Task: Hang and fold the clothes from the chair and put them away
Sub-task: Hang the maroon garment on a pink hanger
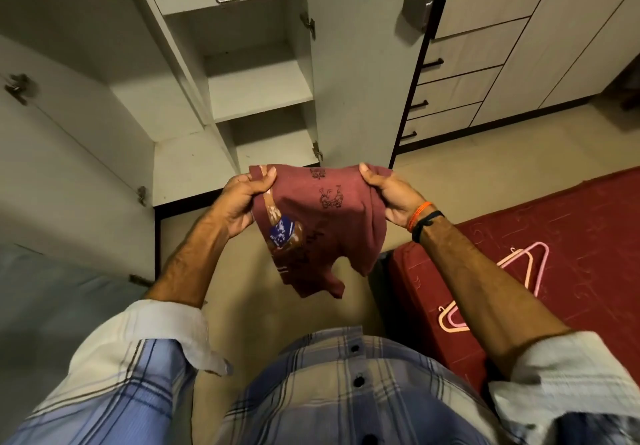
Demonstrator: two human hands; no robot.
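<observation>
A small maroon printed garment (pixel 322 222), partly folded, hangs in the air in front of my chest. My left hand (pixel 242 198) grips its upper left edge, thumb on top. My right hand (pixel 388 195) grips the upper right edge in the same way. The cloth droops between and below my hands, above the floor. The open wardrobe (pixel 256 87) stands straight ahead, its white shelves bare. The chair is not in view.
Two pink hangers (pixel 533 271) lie on the red mattress (pixel 571 222) to my right. The wardrobe's doors stand open, one on the left (pixel 69 167) and one on the right (pixel 360 73). A drawer unit (pixel 450 98) stands further right. Beige floor (pixel 263 306) lies below.
</observation>
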